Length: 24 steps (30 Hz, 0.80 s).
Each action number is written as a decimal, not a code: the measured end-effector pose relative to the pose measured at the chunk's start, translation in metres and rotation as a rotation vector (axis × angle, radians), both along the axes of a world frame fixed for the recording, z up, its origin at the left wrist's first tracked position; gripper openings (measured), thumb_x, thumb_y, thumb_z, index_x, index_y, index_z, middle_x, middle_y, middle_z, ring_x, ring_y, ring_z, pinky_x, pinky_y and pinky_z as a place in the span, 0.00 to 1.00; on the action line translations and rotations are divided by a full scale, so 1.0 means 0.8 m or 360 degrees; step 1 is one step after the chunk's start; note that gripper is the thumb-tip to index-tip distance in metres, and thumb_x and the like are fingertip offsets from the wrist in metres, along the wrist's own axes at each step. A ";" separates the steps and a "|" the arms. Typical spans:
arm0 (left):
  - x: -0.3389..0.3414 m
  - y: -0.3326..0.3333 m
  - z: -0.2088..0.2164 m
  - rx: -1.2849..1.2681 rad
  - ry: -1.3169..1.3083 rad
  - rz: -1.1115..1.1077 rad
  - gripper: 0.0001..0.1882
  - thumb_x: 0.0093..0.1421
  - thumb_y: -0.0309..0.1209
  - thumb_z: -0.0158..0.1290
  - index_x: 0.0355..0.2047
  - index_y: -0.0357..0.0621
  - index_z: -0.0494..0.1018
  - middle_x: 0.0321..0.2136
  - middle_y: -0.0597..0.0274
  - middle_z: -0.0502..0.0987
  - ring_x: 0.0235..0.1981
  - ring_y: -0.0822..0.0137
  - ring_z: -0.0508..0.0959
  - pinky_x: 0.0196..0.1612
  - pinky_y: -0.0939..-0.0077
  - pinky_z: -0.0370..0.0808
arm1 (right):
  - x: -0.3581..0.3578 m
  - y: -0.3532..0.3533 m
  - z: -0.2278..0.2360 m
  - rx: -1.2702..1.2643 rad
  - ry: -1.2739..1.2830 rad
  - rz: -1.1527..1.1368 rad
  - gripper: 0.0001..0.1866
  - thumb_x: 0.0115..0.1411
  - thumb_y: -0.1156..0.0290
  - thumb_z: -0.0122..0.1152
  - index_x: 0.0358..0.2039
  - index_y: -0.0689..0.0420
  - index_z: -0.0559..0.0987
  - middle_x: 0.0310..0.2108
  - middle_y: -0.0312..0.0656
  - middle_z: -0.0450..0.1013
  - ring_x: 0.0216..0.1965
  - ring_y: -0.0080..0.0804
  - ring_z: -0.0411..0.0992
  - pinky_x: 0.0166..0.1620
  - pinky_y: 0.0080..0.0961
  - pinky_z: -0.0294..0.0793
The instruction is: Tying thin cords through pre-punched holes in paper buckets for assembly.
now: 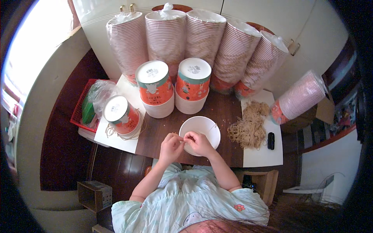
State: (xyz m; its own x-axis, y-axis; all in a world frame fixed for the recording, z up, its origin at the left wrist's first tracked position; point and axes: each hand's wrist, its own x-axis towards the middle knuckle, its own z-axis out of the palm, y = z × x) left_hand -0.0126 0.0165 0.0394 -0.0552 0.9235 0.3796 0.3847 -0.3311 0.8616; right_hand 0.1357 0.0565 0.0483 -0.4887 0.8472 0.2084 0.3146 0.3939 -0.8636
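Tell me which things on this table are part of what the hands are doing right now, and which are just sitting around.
In use:
- left hand and right hand, pinching a thin string together
- white bowl under the hands
- pile of tan strings

Lying about:
- bagged cup stacks at the back
- upturned orange cup stacks
- red basket
- small black object
- cardboard box

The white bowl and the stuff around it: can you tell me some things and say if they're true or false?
1. The white bowl sits on the dark table. True.
2. Both hands are far from the bowl. False: the right hand touches its rim, with the left hand beside it.
3. A pile of tan strings lies right of the bowl. True.
4. The red basket stands at the right. False: it stands at the left.
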 end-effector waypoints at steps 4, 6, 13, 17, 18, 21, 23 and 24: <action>-0.003 -0.002 0.004 0.0009 0.0114 -0.0006 0.05 0.44 0.23 0.56 0.23 0.37 0.71 0.25 0.60 0.69 0.18 0.68 0.69 0.21 0.77 0.67 | -0.002 0.001 -0.004 -0.0218 0.0208 -0.0070 0.08 0.51 0.78 0.55 0.32 0.60 0.67 0.24 0.37 0.69 0.26 0.21 0.68 0.30 0.20 0.68; -0.003 -0.003 0.010 -0.0051 0.0096 -0.0046 0.05 0.45 0.23 0.56 0.23 0.37 0.71 0.26 0.59 0.69 0.19 0.67 0.70 0.22 0.77 0.67 | 0.000 0.001 -0.009 -0.0248 0.0288 -0.0088 0.11 0.50 0.77 0.57 0.33 0.59 0.66 0.24 0.38 0.69 0.24 0.24 0.69 0.29 0.22 0.69; -0.014 -0.004 -0.013 -0.0057 0.0118 -0.0120 0.05 0.45 0.24 0.55 0.23 0.38 0.71 0.28 0.59 0.68 0.26 0.66 0.71 0.27 0.77 0.69 | 0.009 0.004 0.008 -0.0404 0.0531 -0.0048 0.11 0.51 0.82 0.54 0.31 0.58 0.63 0.28 0.34 0.65 0.31 0.18 0.65 0.37 0.16 0.67; -0.019 -0.005 -0.044 -0.0179 0.0002 -0.0112 0.05 0.46 0.24 0.56 0.24 0.39 0.72 0.28 0.60 0.68 0.26 0.67 0.71 0.27 0.78 0.68 | 0.016 0.002 0.016 -0.0493 0.0797 0.0072 0.10 0.52 0.80 0.54 0.30 0.57 0.63 0.28 0.33 0.65 0.32 0.17 0.64 0.38 0.15 0.65; -0.020 -0.004 -0.058 -0.0064 -0.0051 -0.0116 0.05 0.46 0.24 0.56 0.24 0.39 0.72 0.27 0.60 0.68 0.26 0.68 0.70 0.26 0.79 0.67 | 0.016 0.001 0.018 -0.0494 0.0814 0.0098 0.10 0.53 0.80 0.54 0.30 0.57 0.63 0.29 0.33 0.65 0.32 0.17 0.64 0.38 0.14 0.65; -0.014 -0.004 -0.061 0.0023 -0.0126 -0.0091 0.06 0.45 0.25 0.57 0.25 0.40 0.72 0.27 0.61 0.68 0.25 0.70 0.69 0.24 0.81 0.66 | 0.019 -0.001 0.019 -0.0544 0.0793 0.0108 0.09 0.53 0.79 0.54 0.31 0.57 0.63 0.29 0.33 0.65 0.32 0.17 0.64 0.38 0.14 0.65; -0.009 -0.008 -0.058 -0.0007 -0.0144 -0.0056 0.06 0.45 0.25 0.57 0.25 0.40 0.72 0.27 0.62 0.68 0.24 0.72 0.69 0.24 0.82 0.65 | 0.020 0.000 0.016 -0.0539 0.0781 0.0114 0.09 0.53 0.78 0.54 0.31 0.57 0.64 0.30 0.33 0.65 0.32 0.17 0.64 0.38 0.14 0.65; -0.007 -0.010 -0.056 -0.0059 -0.0164 -0.0019 0.06 0.45 0.25 0.58 0.25 0.40 0.72 0.26 0.63 0.68 0.22 0.73 0.68 0.23 0.83 0.64 | 0.020 0.000 0.015 -0.0532 0.0770 0.0120 0.09 0.53 0.78 0.54 0.31 0.57 0.64 0.30 0.33 0.65 0.32 0.17 0.64 0.38 0.14 0.65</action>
State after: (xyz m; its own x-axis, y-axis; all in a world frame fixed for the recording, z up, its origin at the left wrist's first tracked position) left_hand -0.0184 0.0083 -0.0058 -0.0810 0.9377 0.3378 0.2895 -0.3022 0.9082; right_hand 0.1518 0.0564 0.0600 -0.4658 0.8720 0.1504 -0.1642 0.0819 -0.9830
